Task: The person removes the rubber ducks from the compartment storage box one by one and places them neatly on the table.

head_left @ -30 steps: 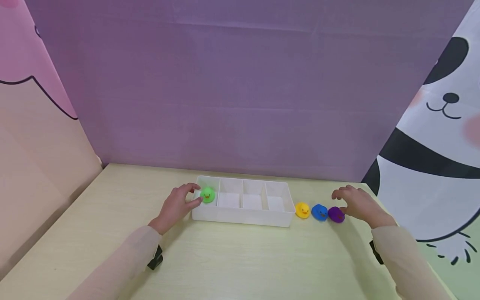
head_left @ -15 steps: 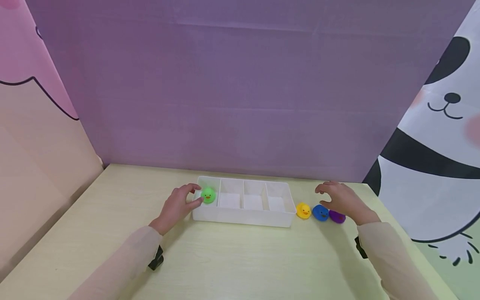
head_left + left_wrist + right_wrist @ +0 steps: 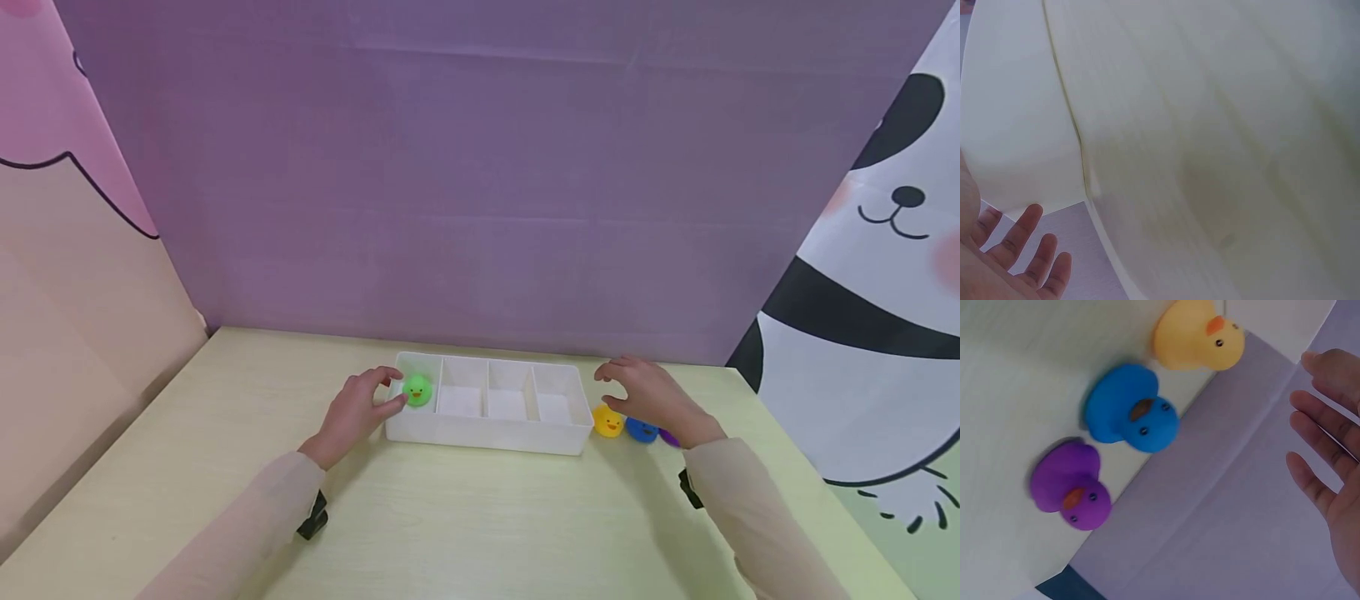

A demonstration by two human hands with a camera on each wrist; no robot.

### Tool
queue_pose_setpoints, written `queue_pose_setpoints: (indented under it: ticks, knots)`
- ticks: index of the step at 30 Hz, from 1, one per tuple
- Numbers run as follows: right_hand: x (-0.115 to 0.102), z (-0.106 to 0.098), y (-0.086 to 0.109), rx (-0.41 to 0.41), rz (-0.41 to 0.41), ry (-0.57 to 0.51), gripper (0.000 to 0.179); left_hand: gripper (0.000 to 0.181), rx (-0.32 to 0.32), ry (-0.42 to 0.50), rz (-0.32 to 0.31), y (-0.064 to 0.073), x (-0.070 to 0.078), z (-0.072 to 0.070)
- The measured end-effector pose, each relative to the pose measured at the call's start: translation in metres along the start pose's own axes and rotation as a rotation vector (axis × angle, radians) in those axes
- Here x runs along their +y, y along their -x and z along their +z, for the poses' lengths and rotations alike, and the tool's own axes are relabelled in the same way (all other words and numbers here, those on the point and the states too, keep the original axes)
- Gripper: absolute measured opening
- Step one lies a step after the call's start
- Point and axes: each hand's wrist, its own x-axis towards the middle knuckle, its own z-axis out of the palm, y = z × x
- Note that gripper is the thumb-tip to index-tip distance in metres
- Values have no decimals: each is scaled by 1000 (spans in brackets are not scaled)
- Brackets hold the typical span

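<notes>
A white tray (image 3: 483, 433) with several compartments sits on the table, and a green rubber duck (image 3: 417, 390) is in its leftmost compartment. My left hand (image 3: 358, 415) is at the tray's left end, fingers loosely bent, thumb and forefinger by the rim close to the green duck; whether they touch is unclear. Over the row of ducks right of the tray hovers my right hand (image 3: 651, 396), fingers apart, holding nothing. Below it are a yellow duck (image 3: 1194, 337), a blue duck (image 3: 1129, 406) and a purple duck (image 3: 1069, 478), the purple mostly hidden in the head view.
The pale wooden table (image 3: 480, 525) runs back to a purple backdrop (image 3: 465, 183). A panda-printed panel (image 3: 870, 392) stands along the right side, and a pink and beige panel (image 3: 75, 292) along the left. Dark wrist devices show under both sleeves.
My right hand has moved left, from beside the purple duck to above the yellow and blue ducks. The left hand, the tray and the ducks have stayed in place.
</notes>
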Motion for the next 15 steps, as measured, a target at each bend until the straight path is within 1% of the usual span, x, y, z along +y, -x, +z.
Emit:
queue_pose_setpoints:
  ticks: [8,15]
  knots:
    - [-18,0,-17,29,-84,-4,26,39,0,0,-1,0,1,0]
    - [-37,1,-33,23,-110,-18,26,39,3,5,-5,1,1,1]
